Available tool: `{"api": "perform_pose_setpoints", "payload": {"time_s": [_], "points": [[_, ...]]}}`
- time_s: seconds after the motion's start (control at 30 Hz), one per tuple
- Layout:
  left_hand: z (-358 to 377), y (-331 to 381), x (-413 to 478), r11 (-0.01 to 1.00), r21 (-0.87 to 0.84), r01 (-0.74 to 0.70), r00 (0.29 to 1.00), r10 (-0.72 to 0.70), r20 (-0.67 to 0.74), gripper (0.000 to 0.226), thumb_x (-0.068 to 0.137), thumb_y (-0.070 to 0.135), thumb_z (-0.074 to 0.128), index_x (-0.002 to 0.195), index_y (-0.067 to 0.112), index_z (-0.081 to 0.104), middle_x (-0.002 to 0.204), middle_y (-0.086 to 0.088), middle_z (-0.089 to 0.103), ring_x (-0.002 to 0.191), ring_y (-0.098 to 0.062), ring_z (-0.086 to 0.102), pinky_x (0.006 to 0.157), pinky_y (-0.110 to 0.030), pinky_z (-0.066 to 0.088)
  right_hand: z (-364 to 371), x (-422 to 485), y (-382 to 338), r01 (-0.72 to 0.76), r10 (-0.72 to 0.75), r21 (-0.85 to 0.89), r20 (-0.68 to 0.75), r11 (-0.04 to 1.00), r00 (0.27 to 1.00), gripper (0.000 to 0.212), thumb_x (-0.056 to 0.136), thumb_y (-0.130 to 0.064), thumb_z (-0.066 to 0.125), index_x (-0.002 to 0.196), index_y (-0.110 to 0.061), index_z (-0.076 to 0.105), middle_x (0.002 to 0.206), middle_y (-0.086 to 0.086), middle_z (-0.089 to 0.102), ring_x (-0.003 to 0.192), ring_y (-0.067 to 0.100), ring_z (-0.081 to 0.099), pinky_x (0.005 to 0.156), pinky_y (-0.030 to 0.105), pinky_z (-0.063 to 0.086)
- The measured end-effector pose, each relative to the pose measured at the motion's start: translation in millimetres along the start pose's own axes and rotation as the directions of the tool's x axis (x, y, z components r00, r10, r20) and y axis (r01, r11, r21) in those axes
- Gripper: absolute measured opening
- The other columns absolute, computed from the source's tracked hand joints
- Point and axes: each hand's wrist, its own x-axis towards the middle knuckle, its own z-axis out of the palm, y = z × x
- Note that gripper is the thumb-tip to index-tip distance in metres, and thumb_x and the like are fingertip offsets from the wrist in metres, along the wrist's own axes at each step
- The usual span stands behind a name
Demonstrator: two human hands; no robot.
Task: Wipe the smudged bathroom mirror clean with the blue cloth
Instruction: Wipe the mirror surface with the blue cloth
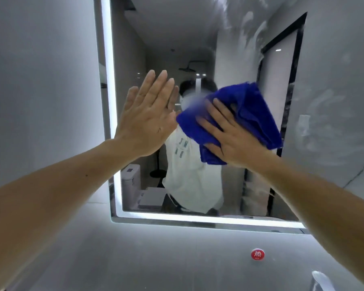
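Fingers (208,124) of the right hand (234,141) lie straight and spread across the blue cloth (251,111), pressing it flat against the mirror (177,38). Three of them show plainly. The rest are covered by a fold of the cloth, so how they lie cannot be told. The cloth is bunched and folded, sits near the middle of the glass, and sticks out above and to the right of the hand.

Just left of the cloth, the left hand (145,122) is held flat with its fingers straight and close together, holding nothing. Its fingertips meet their own reflection on the glass.

White streaky smudges (315,116) cover the right part of the mirror and its upper right area, while the glass to the left of the cloth looks clearer. A lit strip (108,80) runs along the mirror's left and bottom edges. A grey wall (40,80) stands to the left.

Below the mirror, a round red sticker (257,254) sits on the grey surface. The glass reflects a person in a white shirt.
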Motion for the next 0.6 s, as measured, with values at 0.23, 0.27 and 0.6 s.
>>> {"api": "perform_pose_setpoints", "payload": {"time_s": [0.23,0.27,0.6], "points": [[21,-19,14,0.995,0.092,-0.026,1.0,0.027,-0.006,0.063,0.103,0.046,0.017,0.156,0.016,0.0,0.162,-0.002,-0.012,0.15,-0.022,-0.012,0.121,-0.049,0.006,1,22,-13,-0.222,0.225,0.045,-0.069,0.974,0.972,0.064,0.102,-0.042,0.035,0.155,-0.01,0.019,0.161,0.02,0.009,0.149,0.037,0.003,0.12,0.047,-0.009],[22,-20,13,0.999,0.037,-0.028,0.999,0.03,-0.031,0.064,0.103,0.045,0.023,0.156,0.016,0.004,0.162,0.0,-0.009,0.151,-0.022,-0.01,0.121,-0.051,0.007,6,12,-24,-0.19,0.193,0.049,-0.057,0.98,0.979,0.063,0.102,-0.042,0.034,0.154,-0.01,0.02,0.161,0.02,0.01,0.149,0.037,0.003,0.12,0.049,-0.006],[18,-20,14,0.995,-0.076,-0.066,0.993,0.058,-0.107,0.062,0.102,0.044,0.034,0.156,0.019,0.015,0.164,-0.002,0.007,0.152,-0.021,-0.003,0.12,-0.053,0.008,56,-137,-130,0.167,-0.173,0.045,0.218,0.985,0.96,0.054,0.101,-0.044,0.032,0.149,-0.019,0.037,0.155,0.009,0.034,0.147,0.03,0.016,0.121,0.045,-0.002]]}}
